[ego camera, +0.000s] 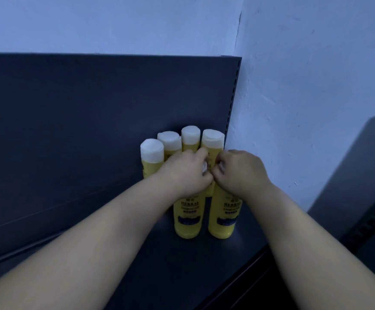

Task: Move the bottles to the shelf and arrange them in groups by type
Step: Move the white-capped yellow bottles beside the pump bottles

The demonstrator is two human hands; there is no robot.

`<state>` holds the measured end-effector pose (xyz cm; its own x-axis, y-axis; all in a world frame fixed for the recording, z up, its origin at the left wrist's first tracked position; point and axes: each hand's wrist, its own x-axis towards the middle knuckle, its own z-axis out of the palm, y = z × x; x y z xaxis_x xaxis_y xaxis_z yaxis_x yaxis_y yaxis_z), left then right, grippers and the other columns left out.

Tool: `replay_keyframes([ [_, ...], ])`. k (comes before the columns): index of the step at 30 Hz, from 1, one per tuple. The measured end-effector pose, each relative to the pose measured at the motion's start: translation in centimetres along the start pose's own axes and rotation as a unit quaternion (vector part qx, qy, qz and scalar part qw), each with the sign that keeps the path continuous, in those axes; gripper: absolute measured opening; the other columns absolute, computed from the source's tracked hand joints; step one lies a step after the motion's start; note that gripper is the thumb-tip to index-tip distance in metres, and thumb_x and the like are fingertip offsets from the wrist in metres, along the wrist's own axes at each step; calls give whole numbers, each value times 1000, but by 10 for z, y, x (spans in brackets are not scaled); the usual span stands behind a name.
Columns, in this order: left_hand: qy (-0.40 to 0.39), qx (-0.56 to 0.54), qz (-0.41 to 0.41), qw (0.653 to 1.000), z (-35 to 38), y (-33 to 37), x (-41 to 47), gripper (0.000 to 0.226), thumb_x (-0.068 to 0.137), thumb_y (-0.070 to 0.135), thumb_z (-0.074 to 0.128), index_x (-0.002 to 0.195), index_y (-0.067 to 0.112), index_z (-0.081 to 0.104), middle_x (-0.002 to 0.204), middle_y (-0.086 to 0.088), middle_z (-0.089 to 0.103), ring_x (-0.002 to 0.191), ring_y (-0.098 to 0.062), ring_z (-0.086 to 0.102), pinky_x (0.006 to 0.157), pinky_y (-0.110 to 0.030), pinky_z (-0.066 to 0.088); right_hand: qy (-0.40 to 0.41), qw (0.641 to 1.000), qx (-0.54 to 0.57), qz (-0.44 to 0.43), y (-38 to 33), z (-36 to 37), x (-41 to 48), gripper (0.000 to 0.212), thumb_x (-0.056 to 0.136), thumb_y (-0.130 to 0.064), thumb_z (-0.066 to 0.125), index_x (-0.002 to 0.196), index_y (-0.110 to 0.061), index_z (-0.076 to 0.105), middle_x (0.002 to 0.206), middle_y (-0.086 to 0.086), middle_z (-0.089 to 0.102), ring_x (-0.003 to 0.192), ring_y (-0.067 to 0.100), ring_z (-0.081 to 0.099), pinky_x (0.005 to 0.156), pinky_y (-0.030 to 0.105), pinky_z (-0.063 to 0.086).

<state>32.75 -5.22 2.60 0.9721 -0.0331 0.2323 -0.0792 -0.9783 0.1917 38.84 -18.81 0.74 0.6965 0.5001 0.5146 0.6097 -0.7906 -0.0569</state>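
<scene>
Several yellow bottles with white caps stand upright at the right end of a dark shelf (70, 253). A back row (191, 139) lines the rear panel. Two more yellow bottles stand in front: the left one (188, 218) and the right one (223, 217), both with labels facing me. My left hand (184, 173) is closed around the top of the left front bottle. My right hand (242, 171) is closed around the top of the right front bottle. Both caps are mostly hidden under my fingers.
The shelf's dark back panel (92, 119) rises behind the bottles, with a slotted upright (233, 101) at its right edge. A pale wall (305, 108) stands to the right. Another dark shelf unit (372, 175) is at the far right.
</scene>
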Motion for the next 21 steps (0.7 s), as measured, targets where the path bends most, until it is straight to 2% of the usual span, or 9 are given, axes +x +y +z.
replay_keyframes([
  [2,91,66,3,994,12,3,-4,27,89,39,43,104,17,48,97,-10,56,87,-28,54,68,-34,42,20,1000,8,22,2,4,-2,29,87,-34,48,88,-8,61,82,9,57,77,29,54,58,30,33],
  [4,156,77,-1,985,20,5,-5,26,90,39,42,98,17,53,93,-10,58,85,-29,56,66,-33,39,38,999,10,33,1,8,-3,31,88,-34,48,84,-6,59,78,8,53,70,28,48,58,30,29],
  [7,186,101,-16,977,26,4,-2,27,91,39,41,94,17,56,89,-10,59,81,-29,56,63,-33,37,60,997,16,41,-1,12,-2,27,88,-31,50,73,-8,53,71,7,46,63,25,38,56,30,26],
  [9,205,110,-19,972,27,3,-4,24,88,36,51,84,14,59,77,-12,58,69,-31,56,57,-31,35,79,996,26,43,0,16,-1,26,85,-29,53,68,-10,50,67,8,48,60,24,37,54,29,25],
  [11,237,111,-17,965,29,3,-10,22,77,30,66,66,13,58,58,-12,54,49,-28,51,50,-26,29,105,993,28,37,1,20,-3,27,82,-28,53,67,-6,56,63,10,51,56,23,36,52,27,25],
  [12,258,109,-13,960,30,5,-14,23,74,29,67,61,13,56,53,-11,51,44,-26,47,48,-24,26,121,992,25,32,3,20,-5,28,79,-29,53,66,-5,59,60,10,52,54,23,36,50,26,25],
  [16,300,58,6,952,35,2,-42,26,78,31,53,57,15,52,56,-6,48,50,-22,46,44,-23,28,166,985,10,-40,-7,16,-22,24,75,-28,56,64,-9,64,60,7,58,54,25,50,51,22,29],
  [19,321,34,-5,946,25,-11,-78,27,79,32,52,59,15,61,56,-2,50,50,-20,49,40,-23,35,162,977,8,-140,-38,6,-41,25,76,-29,53,62,-10,64,62,6,61,57,26,55,53,21,29],
  [21,333,25,-10,942,13,-20,-104,29,78,34,51,59,17,65,54,0,52,47,-20,51,39,-22,37,158,972,38,-169,-64,-1,-51,24,75,-27,53,62,-10,63,62,6,61,56,25,55,53,21,29],
])
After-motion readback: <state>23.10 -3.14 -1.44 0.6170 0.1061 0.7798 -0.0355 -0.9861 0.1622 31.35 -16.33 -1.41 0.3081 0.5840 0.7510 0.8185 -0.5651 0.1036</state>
